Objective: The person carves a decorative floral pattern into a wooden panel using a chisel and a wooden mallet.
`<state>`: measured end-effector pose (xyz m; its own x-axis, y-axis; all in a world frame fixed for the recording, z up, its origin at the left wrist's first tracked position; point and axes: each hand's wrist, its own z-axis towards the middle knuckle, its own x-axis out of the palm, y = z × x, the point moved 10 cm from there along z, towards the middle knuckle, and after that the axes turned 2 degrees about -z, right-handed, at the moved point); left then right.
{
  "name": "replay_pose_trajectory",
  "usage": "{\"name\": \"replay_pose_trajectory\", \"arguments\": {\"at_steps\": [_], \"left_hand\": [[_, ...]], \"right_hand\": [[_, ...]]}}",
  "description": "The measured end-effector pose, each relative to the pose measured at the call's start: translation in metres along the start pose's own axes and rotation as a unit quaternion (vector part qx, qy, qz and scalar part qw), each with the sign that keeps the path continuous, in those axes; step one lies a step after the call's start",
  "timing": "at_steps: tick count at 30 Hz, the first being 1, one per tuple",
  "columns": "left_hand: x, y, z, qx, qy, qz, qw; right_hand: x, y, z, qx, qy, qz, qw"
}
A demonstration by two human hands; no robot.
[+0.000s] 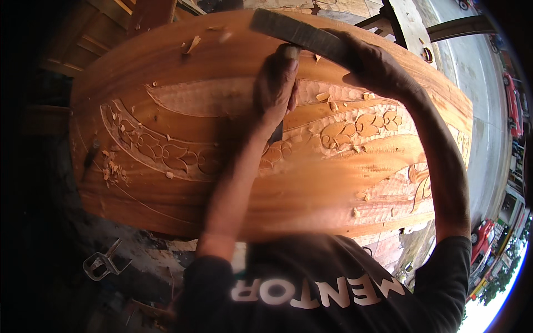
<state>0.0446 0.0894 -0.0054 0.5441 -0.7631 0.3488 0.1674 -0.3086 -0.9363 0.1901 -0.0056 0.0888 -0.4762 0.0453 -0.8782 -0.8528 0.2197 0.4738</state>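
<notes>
Brown wood, with bands of darker and paler grain, makes the wide panel (pixel 311 191) that lies before the person and fills most of the view. Next in size is the person's dark shirt (pixel 327 266), with large pale letters, at the lower edge of the panel. Across the wood run hollowed, paler areas, and in them stand carved flowers (pixel 361 127) in relief, with leaf-like shapes.

Above the far part of the panel is a long dark bar (pixel 300 34). The right hand (pixel 380 66) is closed around its right end, and the other end reaches to the left, past the left thumb. The left hand (pixel 276 91) is nearer to the middle, closed like a fist with the thumb upward, around a dark flat tool (pixel 276 135), of which only a short piece shows below the wrist. I cannot tell whether the bar touches this tool.

The smallest things are the wood chips: one curled shaving (pixel 192 44) lies near the far edge, and a small heap of chips (pixel 114 169) rests at the left.
</notes>
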Motion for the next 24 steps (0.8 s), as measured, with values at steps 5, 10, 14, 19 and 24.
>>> {"name": "replay_pose_trajectory", "arguments": {"at_steps": [5, 10, 14, 19, 24], "left_hand": [[0.012, 0.001, 0.004, 0.006, 0.0, -0.021, 1.0], [0.019, -0.001, 0.0, -0.02, 0.028, -0.001, 0.999], [0.017, 0.002, -0.003, -0.023, -0.006, -0.003, 1.0], [0.04, -0.021, -0.018, 0.021, 0.115, -0.014, 0.993], [0.015, -0.086, -0.052, -0.019, 0.162, -0.071, 0.984]], "right_hand": [[-0.041, -0.04, -0.006, 0.121, -0.166, 0.029, 0.978], [-0.007, -0.008, -0.014, -0.017, -0.031, -0.043, 0.998], [-0.03, -0.028, -0.017, 0.089, -0.076, -0.037, 0.992], [-0.01, 0.008, -0.059, 0.097, -0.079, -0.032, 0.992], [0.021, -0.029, -0.176, 0.256, -0.197, 0.18, 0.929]]}}
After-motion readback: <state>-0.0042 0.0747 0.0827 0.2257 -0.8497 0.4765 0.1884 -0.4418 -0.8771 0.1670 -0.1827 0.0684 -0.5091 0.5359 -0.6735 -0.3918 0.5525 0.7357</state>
